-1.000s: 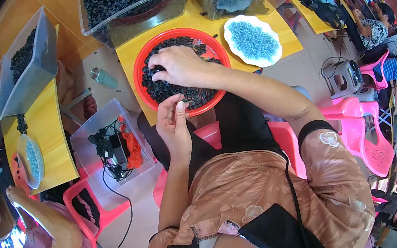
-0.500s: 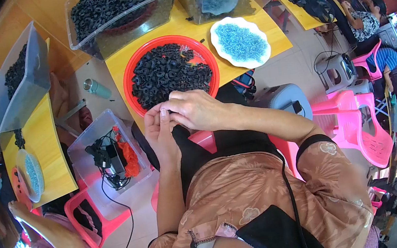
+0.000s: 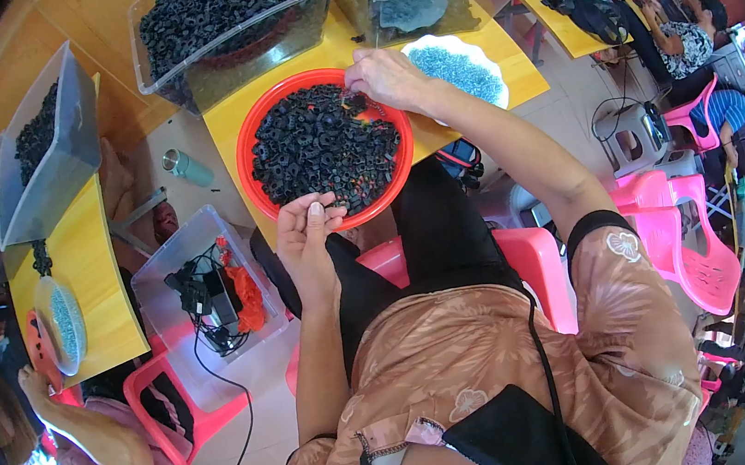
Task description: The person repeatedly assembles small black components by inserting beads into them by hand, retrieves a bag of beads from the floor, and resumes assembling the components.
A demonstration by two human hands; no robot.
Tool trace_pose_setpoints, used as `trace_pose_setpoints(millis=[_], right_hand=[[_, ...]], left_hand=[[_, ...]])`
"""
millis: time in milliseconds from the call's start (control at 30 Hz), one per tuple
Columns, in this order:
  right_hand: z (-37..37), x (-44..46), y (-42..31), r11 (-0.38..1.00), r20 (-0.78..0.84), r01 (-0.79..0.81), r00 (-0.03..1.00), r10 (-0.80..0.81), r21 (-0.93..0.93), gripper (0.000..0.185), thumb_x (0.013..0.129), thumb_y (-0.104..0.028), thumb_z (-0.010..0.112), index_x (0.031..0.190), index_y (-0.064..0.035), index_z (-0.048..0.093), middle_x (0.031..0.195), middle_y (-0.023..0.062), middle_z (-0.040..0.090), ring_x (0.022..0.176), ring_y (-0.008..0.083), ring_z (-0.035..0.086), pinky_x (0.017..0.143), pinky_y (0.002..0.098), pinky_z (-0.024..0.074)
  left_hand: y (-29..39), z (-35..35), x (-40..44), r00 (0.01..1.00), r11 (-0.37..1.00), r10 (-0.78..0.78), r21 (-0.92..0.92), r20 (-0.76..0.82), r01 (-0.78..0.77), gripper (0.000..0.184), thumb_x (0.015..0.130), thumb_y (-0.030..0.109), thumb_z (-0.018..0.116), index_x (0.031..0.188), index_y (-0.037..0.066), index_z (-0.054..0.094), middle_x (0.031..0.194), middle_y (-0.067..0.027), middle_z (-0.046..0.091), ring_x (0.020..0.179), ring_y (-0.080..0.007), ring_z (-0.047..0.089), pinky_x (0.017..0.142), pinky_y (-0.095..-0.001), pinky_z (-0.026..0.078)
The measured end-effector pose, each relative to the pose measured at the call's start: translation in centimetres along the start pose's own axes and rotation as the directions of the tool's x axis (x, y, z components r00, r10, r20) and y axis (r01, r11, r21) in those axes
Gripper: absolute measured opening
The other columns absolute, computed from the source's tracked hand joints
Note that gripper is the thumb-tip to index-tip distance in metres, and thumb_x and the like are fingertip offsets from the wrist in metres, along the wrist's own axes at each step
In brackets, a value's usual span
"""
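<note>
At the near side of a yellow table (image 3: 513,52), a red basin (image 3: 246,160) holds a broad heap of small black pieces (image 3: 306,148), thinner toward the upper right, where red bottom shows. The seated person's left hand (image 3: 305,227) lies at the basin's near rim, thumb and forefinger close together; from here one cannot tell whether they pinch a piece. The right hand (image 3: 383,78) is over the far right rim, well apart from the left, its fingers bent downward; whether the tips meet or grip anything cannot be told. This hand and its forearm partly hide a white scalloped plate (image 3: 497,94) of bluish transparent bits (image 3: 455,69). Beyond the basin, two clear bins, a left one (image 3: 262,53) and a right one (image 3: 448,11), both with black pieces inside, bound the space on the far side. On the floor to the left, a metal bottle (image 3: 188,168) stands near a clear box (image 3: 152,292) containing black cables (image 3: 197,296) and orange-red material (image 3: 246,299); one cord trails out across the floor. Further left, a second yellow table (image 3: 102,298) bears a tilted-looking bin (image 3: 59,183) and a dish (image 3: 65,317), with a co-worker (image 3: 116,450) seated beside it. To the right stand pink chairs (image 3: 702,252) and a grey stool (image 3: 645,143).
</note>
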State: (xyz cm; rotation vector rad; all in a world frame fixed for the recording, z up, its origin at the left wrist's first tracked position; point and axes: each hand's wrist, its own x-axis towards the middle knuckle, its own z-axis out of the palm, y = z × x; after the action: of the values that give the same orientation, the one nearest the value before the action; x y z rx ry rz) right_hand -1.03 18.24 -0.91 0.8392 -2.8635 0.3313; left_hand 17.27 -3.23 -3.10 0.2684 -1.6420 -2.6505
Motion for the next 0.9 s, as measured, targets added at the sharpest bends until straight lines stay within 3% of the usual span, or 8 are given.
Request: trace_pose_setpoints(millis=[233,333,533,633,733,900], right_hand=[[-1.3,0.7,-0.8,0.985,0.178,0.079,0.983,-0.051,-0.153,0.015,0.079,-0.014,0.056,0.083,-0.0085,0.069,0.090,0.0147,0.060,0.080,0.0333,0.062,0.068,0.0429,0.0503],[-0.4,0.0,-0.4,0.977,0.076,0.179,0.982,-0.172,-0.112,0.011,0.081,-0.014,0.056,0.080,-0.0067,0.065,0.084,0.0121,0.057,0.075,0.0309,0.061,0.066,0.0432,0.0495],[-0.3,-0.1,0.2,0.898,0.089,0.388,0.922,-0.378,-0.207,0.010,0.084,-0.015,0.055,0.086,-0.0094,0.063,0.081,0.0087,0.054,0.070,0.0277,0.061,0.063,0.0400,0.0502],[-0.3,-0.8,-0.3,0.956,0.057,0.283,0.959,-0.279,-0.081,0.010,0.081,-0.016,0.056,0.082,-0.0086,0.062,0.085,0.0102,0.058,0.078,0.0290,0.063,0.065,0.0425,0.0503],[-0.6,-1.6,-1.0,0.981,-0.069,0.157,0.986,-0.150,0.113,0.011,0.080,-0.019,0.059,0.081,-0.0079,0.060,0.084,0.0097,0.060,0.076,0.0297,0.062,0.064,0.0414,0.0501],[-1.5,-2.8,-2.1,0.977,-0.051,0.035,0.998,-0.024,0.210,0.015,0.079,-0.021,0.060,0.082,-0.0068,0.059,0.083,0.0105,0.061,0.074,0.0306,0.062,0.064,0.0411,0.0501]], left_hand=[[0.1,0.0,0.0,1.000,1.000,-0.011,0.012,0.012,0.010,0.013,0.093,0.008,0.053,0.103,0.000,0.054,0.098,-0.0122,0.064,0.079,-0.0153,0.064,0.070,-0.0236,0.052],[0.1,0.0,0.0,1.000,1.000,-0.003,0.005,0.019,0.003,0.013,0.093,0.008,0.053,0.103,0.000,0.054,0.098,-0.0124,0.064,0.079,-0.0153,0.064,0.069,-0.0237,0.052],[0.0,-0.1,0.1,1.000,1.000,0.001,0.022,0.022,-0.002,0.013,0.093,0.008,0.053,0.103,0.000,0.054,0.097,-0.0125,0.064,0.078,-0.0156,0.065,0.068,-0.0235,0.052],[-0.1,-0.1,0.1,1.000,1.000,0.003,0.019,0.024,-0.004,0.013,0.094,0.009,0.053,0.103,0.000,0.054,0.098,-0.0129,0.064,0.078,-0.0156,0.065,0.068,-0.0232,0.051],[0.2,0.0,0.0,1.000,1.000,-0.004,0.013,0.016,0.003,0.013,0.093,0.009,0.053,0.103,-0.001,0.054,0.095,-0.0123,0.064,0.077,-0.0154,0.064,0.067,-0.0230,0.051],[0.3,0.0,0.0,1.000,0.998,-0.007,0.065,0.021,0.006,0.014,0.095,0.010,0.051,0.103,0.000,0.055,0.084,-0.0071,0.061,0.065,-0.0107,0.059,0.058,-0.0202,0.047]])
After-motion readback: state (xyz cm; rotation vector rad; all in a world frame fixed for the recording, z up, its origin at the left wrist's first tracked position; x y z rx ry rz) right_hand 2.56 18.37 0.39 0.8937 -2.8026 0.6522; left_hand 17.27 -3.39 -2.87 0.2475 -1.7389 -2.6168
